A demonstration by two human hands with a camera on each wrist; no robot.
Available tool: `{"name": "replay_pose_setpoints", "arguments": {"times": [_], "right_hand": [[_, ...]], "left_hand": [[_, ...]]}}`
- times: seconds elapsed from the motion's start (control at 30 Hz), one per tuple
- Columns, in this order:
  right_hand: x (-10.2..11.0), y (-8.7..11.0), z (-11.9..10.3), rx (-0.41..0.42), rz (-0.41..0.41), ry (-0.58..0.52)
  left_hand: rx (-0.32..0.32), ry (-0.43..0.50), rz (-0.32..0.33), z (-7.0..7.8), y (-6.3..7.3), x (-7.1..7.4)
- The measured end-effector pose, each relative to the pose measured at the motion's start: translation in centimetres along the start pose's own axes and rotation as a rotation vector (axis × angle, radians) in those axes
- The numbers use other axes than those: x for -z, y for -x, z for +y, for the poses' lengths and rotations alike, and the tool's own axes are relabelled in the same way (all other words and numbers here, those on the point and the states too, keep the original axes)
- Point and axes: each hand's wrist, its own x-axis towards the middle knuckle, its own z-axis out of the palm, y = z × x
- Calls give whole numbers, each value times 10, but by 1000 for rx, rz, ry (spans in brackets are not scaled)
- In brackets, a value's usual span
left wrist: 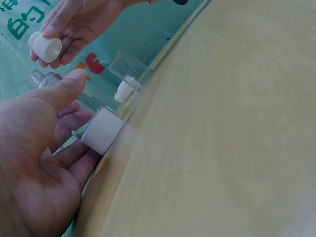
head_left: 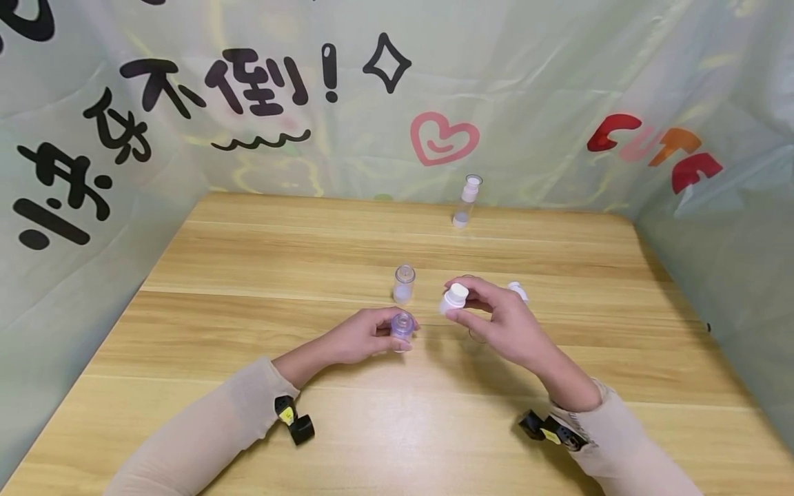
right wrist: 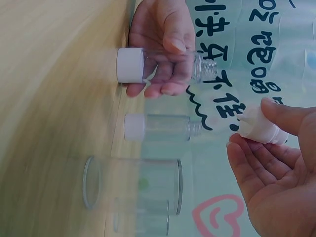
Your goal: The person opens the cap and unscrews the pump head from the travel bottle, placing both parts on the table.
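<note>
My left hand (head_left: 362, 337) holds a clear bottle (head_left: 402, 328) with an uncapped threaded neck pointing up. Its white base (left wrist: 102, 131) is low, close to the tabletop. To the right and a little higher, my right hand (head_left: 511, 320) pinches a white pump head (head_left: 455, 296) between thumb and fingers, apart from the bottle. The pump head's open underside faces the left wrist camera. Just behind the held bottle stands a second open clear bottle (head_left: 404, 284) with a white base. Past my right hand lies another white pump head (head_left: 517, 291), partly hidden by the hand in the head view.
Clear cylindrical covers (right wrist: 179, 187) stand on the wooden table (head_left: 260, 275), mostly behind my right hand in the head view. At the back edge rises a bottle fitted with its pump and cover (head_left: 465, 203). Printed cloth (head_left: 527, 89) walls the table's back and sides.
</note>
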Motion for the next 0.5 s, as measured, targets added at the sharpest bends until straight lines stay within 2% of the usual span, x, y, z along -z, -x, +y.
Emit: {"name": "replay_pose_setpoints", "arguments": {"times": [0.5], "right_hand": [[20, 15, 9, -31, 54, 49]], "left_hand": [[-2, -17, -2, -2, -1, 0]]}}
